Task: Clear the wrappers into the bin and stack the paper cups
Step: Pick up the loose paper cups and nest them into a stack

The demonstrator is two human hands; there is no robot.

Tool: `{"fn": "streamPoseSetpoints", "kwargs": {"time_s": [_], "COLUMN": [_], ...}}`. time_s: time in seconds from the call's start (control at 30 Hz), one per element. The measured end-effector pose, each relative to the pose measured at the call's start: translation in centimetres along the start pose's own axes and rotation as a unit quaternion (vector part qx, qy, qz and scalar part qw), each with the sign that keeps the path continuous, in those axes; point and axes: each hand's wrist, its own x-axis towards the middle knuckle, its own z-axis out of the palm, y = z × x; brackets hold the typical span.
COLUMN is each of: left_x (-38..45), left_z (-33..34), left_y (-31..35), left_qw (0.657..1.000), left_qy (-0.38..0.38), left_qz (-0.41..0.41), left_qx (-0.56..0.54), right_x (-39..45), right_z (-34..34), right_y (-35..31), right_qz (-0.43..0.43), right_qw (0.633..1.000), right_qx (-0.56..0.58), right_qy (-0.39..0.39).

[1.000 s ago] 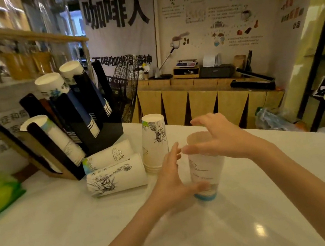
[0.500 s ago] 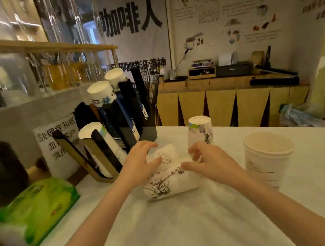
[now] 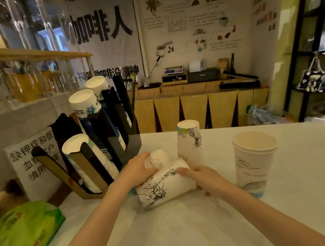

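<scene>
Two white paper cups lie on their sides on the white counter. The near lying cup (image 3: 165, 187) bears a Statue of Liberty drawing, and my right hand (image 3: 205, 178) grips its open end. Behind it is the far lying cup (image 3: 157, 160), with my left hand (image 3: 137, 170) resting over its left part. An upside-down cup stack (image 3: 189, 139) stands just behind them. To the right stands an upright stack of nested cups (image 3: 255, 160), apart from both hands. No wrappers or bin are visible.
A black cup dispenser rack (image 3: 102, 133) full of cup sleeves stands at the back left of the counter (image 3: 199, 235). A green tissue pack (image 3: 19, 241) lies at the left edge. A printed sign (image 3: 32, 163) leans behind the rack.
My hands left the upright stack at right and moved left to the two lying cups. The right hand now grips the near cup; the view swung left.
</scene>
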Motion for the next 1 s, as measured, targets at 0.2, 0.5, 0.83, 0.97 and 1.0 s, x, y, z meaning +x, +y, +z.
{"fn": "streamPoseSetpoints", "kwargs": {"time_s": [0.2, 0.5, 0.83, 0.97, 1.0], "left_x": [0.3, 0.2, -0.3, -0.9, -1.1], "left_z": [0.1, -0.6, -0.4, -0.4, -0.7], "left_y": [0.1, -0.4, 0.0, 0.1, 0.2], "left_qw": [1.0, 0.998, 0.998, 0.998, 0.998], "left_qy": [0.006, -0.01, -0.001, 0.02, 0.03], "left_qz": [-0.011, -0.04, -0.04, -0.044, -0.051], "left_qx": [0.026, 0.037, 0.05, 0.042, 0.014], "right_x": [-0.4, 0.0, -1.6, -3.4, -3.9], "right_z": [1.1, 2.2, 0.5, -2.2, -3.2], "right_y": [-0.9, -0.7, -1.5, -3.8, -4.4], "right_qz": [0.056, 0.084, 0.047, -0.054, -0.088], "right_qw": [0.995, 0.938, 0.956, 0.962, 0.965], "right_qx": [0.087, 0.335, 0.288, 0.266, 0.244], "right_qy": [-0.016, 0.025, -0.014, 0.017, 0.033]}}
